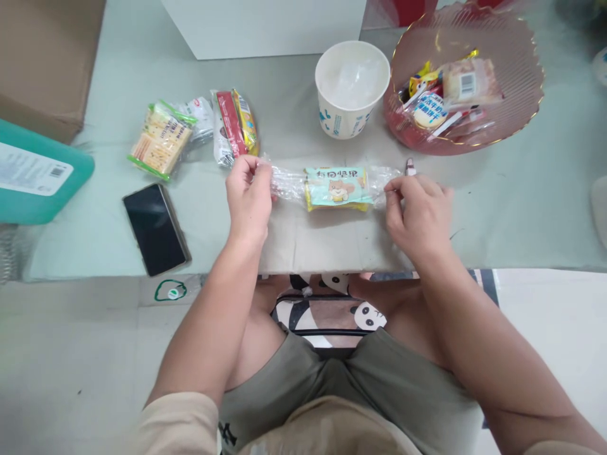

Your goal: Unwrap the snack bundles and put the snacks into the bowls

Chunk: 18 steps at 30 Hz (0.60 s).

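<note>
Stretched between my two hands is a clear plastic wrapping (288, 183) around a light-green snack packet (336, 186) with a squirrel picture and a yellow edge beneath. My left hand (250, 196) pinches the wrapping's left end, just below a bundle of red and yellow snack packs (236, 126). On the other side, my right hand (420, 212) is closed on the right end of the wrapping. A small dark-and-white item (410, 167) lies right above my right hand. The packet is held low over the table, near its front edge.
A white paper cup (348, 120) and a pink bowl with snacks (516, 82) stand behind. At left are biscuits (161, 140), a phone (155, 229), a green container (38, 170) and a cardboard box (47, 57). A white box (270, 28) is at the back of the table (521, 208).
</note>
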Each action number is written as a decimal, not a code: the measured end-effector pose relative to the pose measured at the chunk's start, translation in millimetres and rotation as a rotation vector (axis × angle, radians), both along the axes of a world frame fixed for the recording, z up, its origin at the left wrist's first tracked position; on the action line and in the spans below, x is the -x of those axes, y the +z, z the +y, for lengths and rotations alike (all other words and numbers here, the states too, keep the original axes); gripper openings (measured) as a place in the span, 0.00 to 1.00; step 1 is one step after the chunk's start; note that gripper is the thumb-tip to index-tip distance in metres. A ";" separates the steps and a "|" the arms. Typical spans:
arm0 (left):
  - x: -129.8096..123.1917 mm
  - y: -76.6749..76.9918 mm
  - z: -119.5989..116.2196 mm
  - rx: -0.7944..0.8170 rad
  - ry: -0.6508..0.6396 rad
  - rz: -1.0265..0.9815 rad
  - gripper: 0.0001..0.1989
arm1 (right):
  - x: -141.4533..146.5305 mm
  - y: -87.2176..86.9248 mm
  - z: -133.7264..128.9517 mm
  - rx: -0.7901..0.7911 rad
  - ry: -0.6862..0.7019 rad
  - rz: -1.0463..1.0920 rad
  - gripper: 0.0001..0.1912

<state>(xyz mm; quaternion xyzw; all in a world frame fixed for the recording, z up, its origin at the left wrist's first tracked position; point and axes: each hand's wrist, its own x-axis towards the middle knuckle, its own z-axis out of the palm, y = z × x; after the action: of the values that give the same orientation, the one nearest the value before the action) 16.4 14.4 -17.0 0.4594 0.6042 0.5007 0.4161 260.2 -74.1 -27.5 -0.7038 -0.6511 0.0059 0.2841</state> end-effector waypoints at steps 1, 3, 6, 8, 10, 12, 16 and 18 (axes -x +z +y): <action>-0.5 1.7 0.6 0.028 0.016 -0.026 0.11 | -1.4 1.0 0.1 -0.021 -0.014 0.006 0.07; -1.5 5.3 1.5 0.085 0.047 -0.082 0.11 | -4.1 4.1 -0.8 -0.090 -0.028 0.021 0.06; -2.0 6.7 3.3 0.142 0.041 -0.123 0.10 | -7.8 10.4 -5.1 -0.239 0.013 0.034 0.06; -1.0 2.7 5.3 0.156 0.011 -0.098 0.11 | -9.9 13.5 -9.2 -0.343 0.073 0.014 0.06; 1.2 -4.8 7.9 0.165 -0.027 -0.037 0.12 | -11.6 14.7 -13.2 -0.377 0.122 -0.023 0.05; 4.3 -12.3 9.6 0.151 -0.056 0.053 0.11 | -12.7 14.5 -16.0 -0.362 0.125 -0.051 0.05; 9.2 -11.5 4.1 -0.161 0.002 0.335 0.11 | -9.5 14.9 -16.7 -0.374 0.131 -0.004 0.06; 8.7 -1.7 -4.0 -0.394 -0.048 0.489 0.12 | -3.6 15.5 -15.1 -0.312 0.212 0.037 0.02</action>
<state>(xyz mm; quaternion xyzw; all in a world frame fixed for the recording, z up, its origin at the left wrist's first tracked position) 7.8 10.4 -18.7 0.6522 0.5666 0.4729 0.1732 263.8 -89.1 -12.0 -0.5783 -0.7093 -0.0522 0.3995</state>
